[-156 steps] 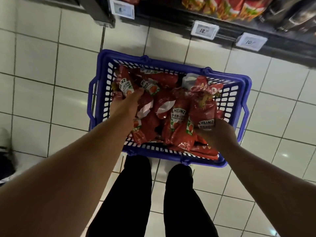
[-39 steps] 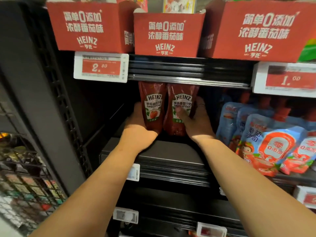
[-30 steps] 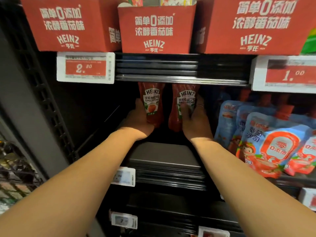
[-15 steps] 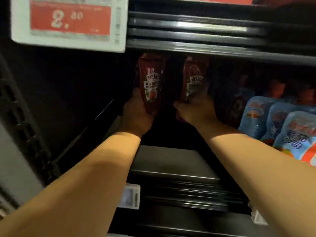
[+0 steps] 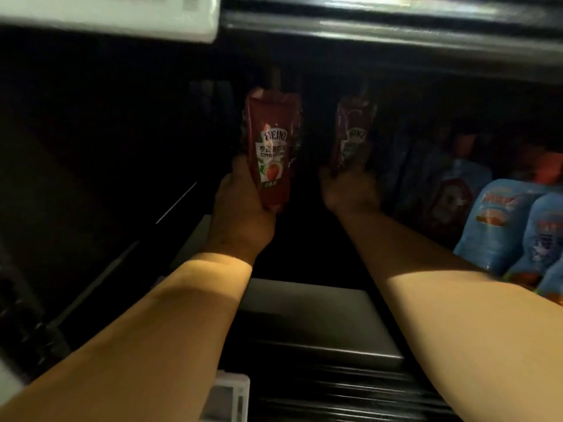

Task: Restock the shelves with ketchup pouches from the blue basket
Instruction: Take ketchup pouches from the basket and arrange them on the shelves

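Note:
Both my arms reach deep into a dark shelf bay. My left hand (image 5: 240, 214) grips the lower part of an upright red Heinz ketchup pouch (image 5: 271, 147) with a tomato on its label. My right hand (image 5: 350, 190) holds a second red ketchup pouch (image 5: 352, 135) by its bottom, also upright and a little further back, in deep shadow. The two pouches stand apart, side by side. The dark shelf board (image 5: 310, 318) lies beneath my forearms. The blue basket is out of view.
Light blue pouches (image 5: 511, 226) with orange caps stand in rows at the right, close to my right forearm. A white price tag (image 5: 115, 16) hangs on the upper shelf's edge (image 5: 380, 28). Another tag (image 5: 225, 397) sits on the front rail below. The bay's left side is dark.
I have leaned closer and both hands have pushed the pouches further back into the shelf. The red display boxes above have left the view. Earlier, both hands were in the blue basket.

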Available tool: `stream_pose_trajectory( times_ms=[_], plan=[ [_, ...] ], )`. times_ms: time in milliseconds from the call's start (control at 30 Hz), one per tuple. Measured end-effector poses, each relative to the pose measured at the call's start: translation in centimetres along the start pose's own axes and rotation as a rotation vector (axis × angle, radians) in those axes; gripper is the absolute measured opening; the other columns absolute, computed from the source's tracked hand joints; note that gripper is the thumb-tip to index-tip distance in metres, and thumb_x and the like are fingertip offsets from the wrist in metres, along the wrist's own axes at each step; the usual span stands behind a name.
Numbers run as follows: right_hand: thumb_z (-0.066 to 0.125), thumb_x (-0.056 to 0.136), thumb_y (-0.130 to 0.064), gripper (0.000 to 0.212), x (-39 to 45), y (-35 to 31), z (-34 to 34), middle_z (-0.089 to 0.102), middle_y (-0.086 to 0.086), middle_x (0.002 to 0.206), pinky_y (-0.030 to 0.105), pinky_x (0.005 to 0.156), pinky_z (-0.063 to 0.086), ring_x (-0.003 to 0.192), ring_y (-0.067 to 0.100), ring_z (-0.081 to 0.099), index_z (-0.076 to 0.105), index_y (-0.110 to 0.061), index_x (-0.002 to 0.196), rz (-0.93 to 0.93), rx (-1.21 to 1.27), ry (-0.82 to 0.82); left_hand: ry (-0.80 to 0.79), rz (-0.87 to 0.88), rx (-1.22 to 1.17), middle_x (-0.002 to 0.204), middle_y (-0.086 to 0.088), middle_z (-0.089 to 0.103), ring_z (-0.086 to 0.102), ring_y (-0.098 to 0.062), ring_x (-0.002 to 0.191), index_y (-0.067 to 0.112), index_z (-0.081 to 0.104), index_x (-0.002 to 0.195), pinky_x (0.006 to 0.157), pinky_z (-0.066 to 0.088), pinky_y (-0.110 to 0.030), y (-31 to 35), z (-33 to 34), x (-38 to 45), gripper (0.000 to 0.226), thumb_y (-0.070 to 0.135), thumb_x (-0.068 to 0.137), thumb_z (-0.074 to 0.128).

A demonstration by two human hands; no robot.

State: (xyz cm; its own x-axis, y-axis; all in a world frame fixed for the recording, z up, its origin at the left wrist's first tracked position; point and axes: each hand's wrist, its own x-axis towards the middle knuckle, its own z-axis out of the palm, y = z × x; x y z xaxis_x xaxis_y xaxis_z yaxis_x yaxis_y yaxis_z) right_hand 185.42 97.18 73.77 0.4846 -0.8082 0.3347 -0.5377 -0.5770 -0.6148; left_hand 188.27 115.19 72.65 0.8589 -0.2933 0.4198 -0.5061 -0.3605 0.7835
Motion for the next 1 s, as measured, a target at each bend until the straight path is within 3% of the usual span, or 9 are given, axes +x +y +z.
stream_pose_trajectory(
  times_ms=[167,300,400,600,867,1000],
  plan=[
    [0.038,0.103,-0.054,0.086,1.5,-0.2,0.2,0.027,0.023,0.161,0.052,0.119,0.025,0.144,0.041,0.034,-0.013,-0.012,0.159,0.025,-0.099,-0.035,-0.016,0.007,-0.027,0.137,-0.005,0.055,0.056,-0.025,0.124,0.03,0.037,0.144,0.09,0.041,-0.031,0.2,0.0,-0.3,0.072,0.03,0.084,0.079],
    [0.034,0.106,-0.049,0.069,4.1,-1.4,-0.5,0.021,0.017,0.165,0.051,0.12,0.024,0.149,0.037,0.027,0.015,-0.009,0.16,0.026,-0.154,-0.18,-0.023,-0.013,-0.022,0.136,-0.004,0.055,0.056,-0.027,0.123,0.032,0.037,0.143,0.092,0.043,-0.034,0.1,0.1,-0.1,0.073,0.033,0.083,0.079],
    [0.031,0.109,-0.04,0.06,3.7,-1.4,0.1,0.019,0.019,0.165,0.051,0.119,0.028,0.149,0.037,0.028,0.026,-0.005,0.157,-0.05,-0.238,-0.184,-0.023,-0.01,-0.032,0.133,-0.002,0.056,0.057,-0.024,0.12,0.034,0.038,0.141,0.09,0.045,-0.033,-0.1,0.0,0.0,0.072,0.031,0.083,0.08],
    [0.057,0.099,-0.044,0.081,2.4,-0.3,0.3,0.047,0.018,0.15,0.048,0.11,0.041,0.135,0.036,0.049,0.014,-0.011,0.16,0.022,0.038,0.038,-0.032,-0.02,-0.014,0.134,-0.001,0.055,0.056,-0.022,0.122,0.034,0.036,0.144,0.092,0.045,-0.032,0.1,-0.2,-0.2,0.079,0.027,0.081,0.083],
    [0.062,0.096,-0.046,0.1,4.0,-0.3,0.9,0.038,0.021,0.157,0.042,0.109,0.04,0.139,0.036,0.045,0.0,0.002,0.158,0.045,0.079,0.006,-0.03,-0.043,0.011,0.138,-0.003,0.053,0.053,-0.025,0.128,0.031,0.036,0.144,0.104,0.047,-0.044,0.8,-0.2,-0.6,0.074,0.027,0.085,0.08],
    [0.072,0.091,-0.044,0.103,4.9,0.1,1.1,0.033,0.016,0.16,0.042,0.113,0.036,0.144,0.034,0.038,0.004,-0.007,0.16,0.108,0.24,-0.003,-0.048,-0.03,0.008,0.14,-0.002,0.052,0.053,-0.025,0.129,0.032,0.035,0.145,0.106,0.047,-0.044,0.8,-0.3,-0.6,0.08,0.027,0.081,0.083]
  ],
)
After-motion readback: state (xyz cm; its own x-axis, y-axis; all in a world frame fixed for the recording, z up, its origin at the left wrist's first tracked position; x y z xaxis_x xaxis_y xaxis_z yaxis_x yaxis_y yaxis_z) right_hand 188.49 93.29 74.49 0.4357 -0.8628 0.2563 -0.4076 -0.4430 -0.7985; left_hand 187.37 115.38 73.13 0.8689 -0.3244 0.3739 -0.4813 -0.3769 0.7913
